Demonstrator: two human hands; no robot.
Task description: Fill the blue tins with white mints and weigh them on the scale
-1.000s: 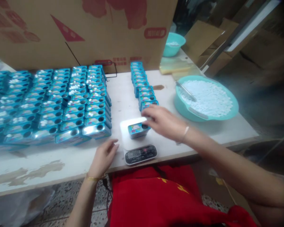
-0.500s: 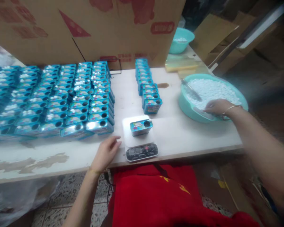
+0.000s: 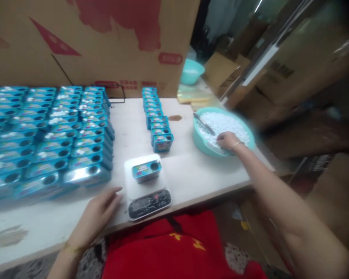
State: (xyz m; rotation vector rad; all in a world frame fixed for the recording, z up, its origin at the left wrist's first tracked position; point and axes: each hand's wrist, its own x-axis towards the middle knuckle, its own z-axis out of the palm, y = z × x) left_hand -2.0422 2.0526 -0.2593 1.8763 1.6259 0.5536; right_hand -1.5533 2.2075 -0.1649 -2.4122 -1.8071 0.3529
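My left hand (image 3: 100,205) rests beside the kitchen scale (image 3: 147,203), on its left, fingers stretched out and holding nothing. On the white scale plate sits a blue printed tin (image 3: 144,170) with a dark round opening at its right end. My right hand (image 3: 228,140) is over a turquoise basin (image 3: 203,143), its curled fingertips down at the small white pellets (image 3: 225,122). What those fingers pinch, if anything, is hidden. A metal scoop-like tool (image 3: 205,124) lies on the pellets, just left of that hand.
Several rows of similar blue tins (image 3: 88,155) fill the left of the white table (image 3: 128,128), many with white pellets on top. A shorter row (image 3: 157,120) stands behind the scale. A large cardboard box (image 3: 104,42) and a second turquoise basin (image 3: 192,73) are behind.
The view has swung to the right, so the tins, scale and basin appear further left. My right hand stays at the pellets, and my left hand remains beside the scale.
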